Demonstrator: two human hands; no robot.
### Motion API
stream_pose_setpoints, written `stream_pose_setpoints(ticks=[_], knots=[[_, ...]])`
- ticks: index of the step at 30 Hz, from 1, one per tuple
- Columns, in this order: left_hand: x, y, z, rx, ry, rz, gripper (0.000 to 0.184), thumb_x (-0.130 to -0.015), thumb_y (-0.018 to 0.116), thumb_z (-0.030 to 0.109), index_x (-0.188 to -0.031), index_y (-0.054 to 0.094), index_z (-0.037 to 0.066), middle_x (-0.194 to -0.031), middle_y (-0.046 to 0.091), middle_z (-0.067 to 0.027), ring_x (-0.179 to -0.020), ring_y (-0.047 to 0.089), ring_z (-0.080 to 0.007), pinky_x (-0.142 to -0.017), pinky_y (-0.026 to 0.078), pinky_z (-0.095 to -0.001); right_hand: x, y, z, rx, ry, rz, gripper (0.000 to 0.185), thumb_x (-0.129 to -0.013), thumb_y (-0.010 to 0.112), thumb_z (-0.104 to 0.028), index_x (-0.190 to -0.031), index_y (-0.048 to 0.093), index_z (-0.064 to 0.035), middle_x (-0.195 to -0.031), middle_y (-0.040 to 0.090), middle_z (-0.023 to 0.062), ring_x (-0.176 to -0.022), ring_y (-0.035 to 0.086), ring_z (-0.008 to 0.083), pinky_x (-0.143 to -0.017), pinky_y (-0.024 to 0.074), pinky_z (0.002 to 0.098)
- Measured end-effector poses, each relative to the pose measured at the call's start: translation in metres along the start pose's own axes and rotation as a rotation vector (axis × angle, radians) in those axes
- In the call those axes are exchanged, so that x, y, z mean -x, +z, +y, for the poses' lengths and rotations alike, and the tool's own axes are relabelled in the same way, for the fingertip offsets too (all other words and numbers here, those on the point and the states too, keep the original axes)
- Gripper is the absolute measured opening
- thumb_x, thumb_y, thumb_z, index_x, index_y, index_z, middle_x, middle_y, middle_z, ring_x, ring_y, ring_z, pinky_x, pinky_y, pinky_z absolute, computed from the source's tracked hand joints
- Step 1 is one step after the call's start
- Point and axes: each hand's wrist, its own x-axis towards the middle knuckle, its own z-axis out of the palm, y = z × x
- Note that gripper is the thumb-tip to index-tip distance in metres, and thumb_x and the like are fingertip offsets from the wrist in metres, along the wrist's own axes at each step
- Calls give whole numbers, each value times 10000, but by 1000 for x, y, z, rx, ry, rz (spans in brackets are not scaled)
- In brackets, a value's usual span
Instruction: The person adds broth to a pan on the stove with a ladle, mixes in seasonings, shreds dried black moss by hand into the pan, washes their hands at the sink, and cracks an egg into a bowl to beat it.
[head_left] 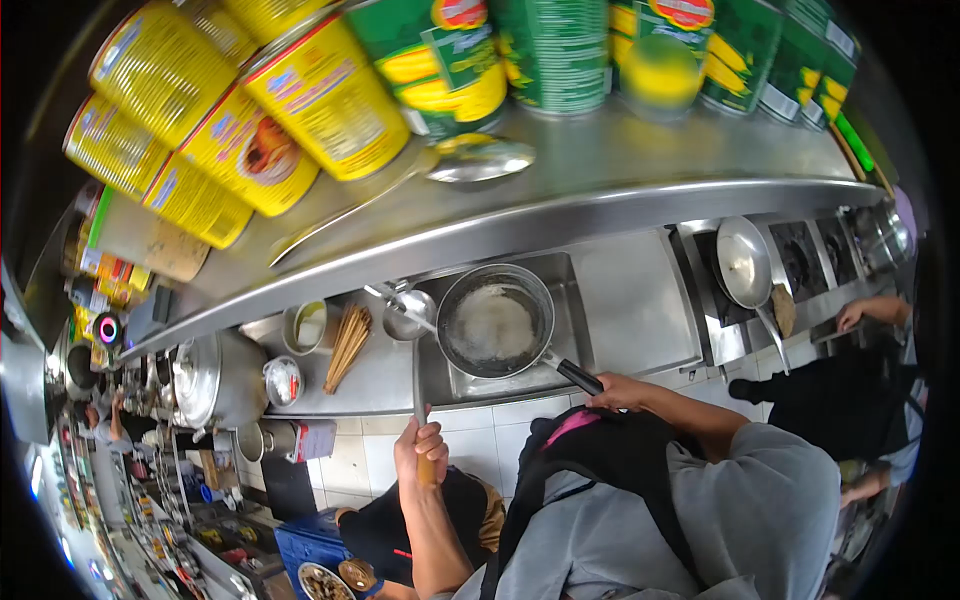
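My right hand (618, 392) is closed around the black handle of a frying pan (541, 341). The pan is level or nearly so over a stainless steel sink (580, 290), and whitish, cloudy liquid lies in its bottom. In front of my body, my left hand (422, 452) grips the wooden handle of a utensil with a thin metal shaft (419, 375). The shaft points up toward the sink's left edge; its working end is hard to make out. Left of the pan sits a round metal bowl-shaped utensil (410, 314).
A steel shelf (600, 150) with yellow cans (330, 95), green cans (550, 50) and a large spoon (480, 158) overhangs the sink. Wooden sticks (348, 348) and a big pot (225, 375) stand left. A wok (743, 262) rests on the stove; a co-worker (850, 400) is at right.
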Motion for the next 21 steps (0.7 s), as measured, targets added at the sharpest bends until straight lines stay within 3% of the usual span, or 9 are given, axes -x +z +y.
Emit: stream_pose_setpoints(ticks=[4, 7, 12, 15, 16, 17, 18, 19, 21], knots=[[1, -6, 25, 104, 22, -140, 395, -1036, 395, 186, -1305, 438, -100, -776, 474, -20, -508, 447, -29, -442, 400, -209, 44, 18, -13, -84, -5, 69, 194, -825, 715, -168, -838, 548, -70, -604, 507, -6, -478, 479, 95, -437, 380, 254], [-21, 23, 25, 90, -4, -186, 394, -1032, 402, 166, -1280, 423, -141, -787, 489, -33, -514, 451, -31, -416, 373, -180, 69, -8, -12, -71, -66, 70, 194, -836, 696, -178, -835, 547, -53, -607, 512, -4, -473, 477, 90, -447, 370, 265], [-49, 35, 9, 4, 3, -11, 385, -1051, 358, 244, -1217, 500, -73, -752, 515, -26, -481, 439, -57, -404, 384, -217, 122, -40, 12, -256, -197, 131, 221, -832, 686, -164, -746, 506, -68, -557, 481, -12, -454, 465, 92, -447, 361, 265], [-84, -28, -9, -461, 90, 334, 274, -1035, 390, 317, -903, 513, 112, -596, 470, 6, -434, 423, -73, -367, 368, -240, 167, -67, 19, -275, -207, 225, 205, -828, 683, -153, -756, 513, -64, -562, 483, -7, -450, 463, 94, -442, 363, 265], [-76, -20, -52, -859, 218, 371, 269, -1025, 406, 313, -856, 463, 113, -603, 474, -2, -433, 436, -87, -360, 374, -243, 180, -79, 27, -282, -219, 241, 205, -828, 683, -153, -756, 513, -64, -562, 483, -7, -450, 463, 94, -442, 363, 265], [-81, -26, -87, -1240, 373, 469, 217, -1014, 432, 247, -858, 454, 98, -597, 461, -16, -434, 451, -110, -355, 384, -267, 193, -91, 35, -309, -229, 260, 195, -821, 682, -149, -761, 518, -62, -566, 488, -3, -452, 466, 97, -440, 369, 265], [-92, -75, -98, -1367, 455, 442, 122, -973, 481, 137, -1018, 530, 35, -623, 485, -49, -455, 488, -148, -375, 413, -291, 207, -103, 43, -336, -239, 279, 185, -813, 680, -144, -767, 522, -60, -570, 493, 1, -453, 470, 99, -438, 375, 266], [-78, -51, -153, -1661, 644, 555, 328, -924, 508, 55, -1244, 516, -18, -664, 520, -80, -478, 517, -171, -403, 435, -302, 222, -116, 51, -343, -252, 300, 185, -813, 680, -144, -767, 522, -60, -570, 493, 1, -453, 470, 99, -438, 375, 266], [-79, -97, -197, -2031, 984, 580, 548, -814, 549, 80, -1327, 478, -100, -1164, 609, -324, -1137, 585, -416, -988, 452, -420, 254, -141, 61, -265, -217, 358, 185, -845, 675, -145, -802, 520, -53, -575, 499, 1, -458, 482, 96, -447, 385, 267]])
